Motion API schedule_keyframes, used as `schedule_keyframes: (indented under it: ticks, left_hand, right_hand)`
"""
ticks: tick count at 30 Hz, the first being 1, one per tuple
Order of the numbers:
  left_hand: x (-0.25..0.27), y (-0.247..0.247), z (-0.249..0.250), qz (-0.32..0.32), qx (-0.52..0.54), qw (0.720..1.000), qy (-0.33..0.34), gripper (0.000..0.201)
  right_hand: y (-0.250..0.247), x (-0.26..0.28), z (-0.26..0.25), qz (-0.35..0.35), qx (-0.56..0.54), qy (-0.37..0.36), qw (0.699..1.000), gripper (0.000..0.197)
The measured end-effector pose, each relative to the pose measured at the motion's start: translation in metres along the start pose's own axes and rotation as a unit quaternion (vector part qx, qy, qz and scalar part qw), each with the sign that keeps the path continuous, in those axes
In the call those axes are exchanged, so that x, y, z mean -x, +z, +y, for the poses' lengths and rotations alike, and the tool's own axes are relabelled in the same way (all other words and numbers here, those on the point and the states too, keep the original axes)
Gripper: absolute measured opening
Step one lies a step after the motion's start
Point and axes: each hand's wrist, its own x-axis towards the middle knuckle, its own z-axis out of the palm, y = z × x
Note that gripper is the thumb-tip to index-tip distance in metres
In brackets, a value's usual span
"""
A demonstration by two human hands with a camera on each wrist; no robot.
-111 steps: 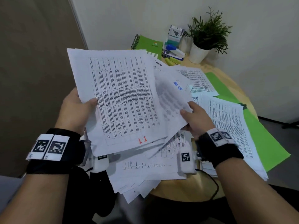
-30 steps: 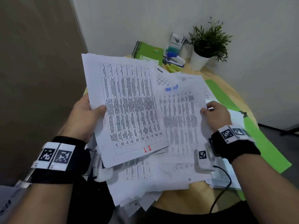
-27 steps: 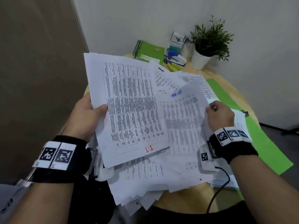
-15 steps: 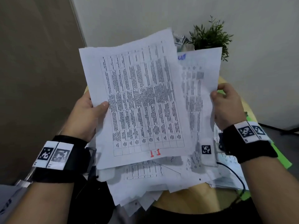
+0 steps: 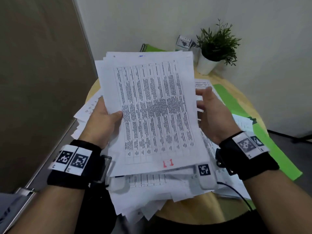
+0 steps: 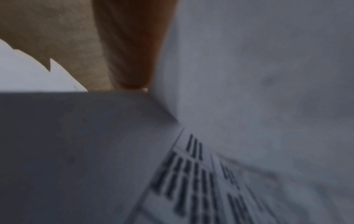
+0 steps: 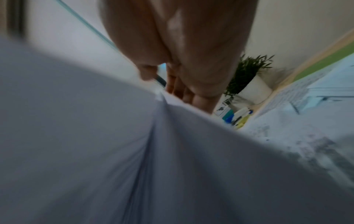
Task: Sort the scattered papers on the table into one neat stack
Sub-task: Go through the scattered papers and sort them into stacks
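Sheets now squared into held stack [image 5: 152, 107]; left hand [image 5: 103, 122] grips, right hand [image 5: 212, 114] fingers straight; plant [image 5: 216, 46] behind.

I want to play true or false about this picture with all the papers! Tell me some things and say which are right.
1. The left hand holds the bundle of papers with its thumb on top. True.
2. The top sheet has red writing near its bottom edge. True.
3. The potted plant sits in a black pot. False: the pot is white.
4. All the papers are already in the bundle. False: loose sheets lie on the table.
5. The right hand is beside the bundle's right edge. True.
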Motion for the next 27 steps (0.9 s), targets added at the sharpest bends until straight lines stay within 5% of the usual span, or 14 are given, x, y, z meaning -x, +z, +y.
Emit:
schedule_keyframes:
  ticks: [4, 7, 9, 13, 18, 22, 27]
  left_hand:
    - [0.001, 0.016, 0.001, 0.012, 0.017, 1.000, 0.005, 0.047]
    - [0.007, 0.031, 0.000, 0.002, -0.029, 0.999, -0.017, 0.036]
    - [0.013, 0.047, -0.001, -0.026, -0.063, 0.997, -0.025, 0.042]
    - [0.029, 0.092, -0.005, -0.029, -0.115, 0.992, -0.032, 0.053]
    - [0.046, 0.163, -0.020, -0.092, -0.152, 0.981, -0.079, 0.070]
    - [0.048, 0.223, -0.044, -0.112, -0.194, 0.970, -0.091, 0.084]
    - [0.051, 0.283, -0.069, -0.128, -0.263, 0.952, -0.094, 0.077]
  right_hand:
    - [-0.009, 0.016, 0.032, -0.022, 0.150, 0.044, 0.987, 0.060]
    - [-0.027, 0.023, 0.032, 0.030, 0.133, 0.013, 0.991, 0.050]
    - [-0.045, 0.027, 0.028, 0.045, 0.139, -0.002, 0.989, 0.025]
    - [-0.090, 0.042, 0.038, 0.007, 0.190, 0.053, 0.980, 0.041]
    - [-0.157, 0.053, 0.056, 0.100, 0.178, 0.089, 0.975, 0.020]
    - [-0.204, 0.057, 0.065, 0.147, 0.252, 0.114, 0.950, 0.031]
    - [-0.253, 0.054, 0.078, 0.186, 0.340, 0.151, 0.909, 0.035]
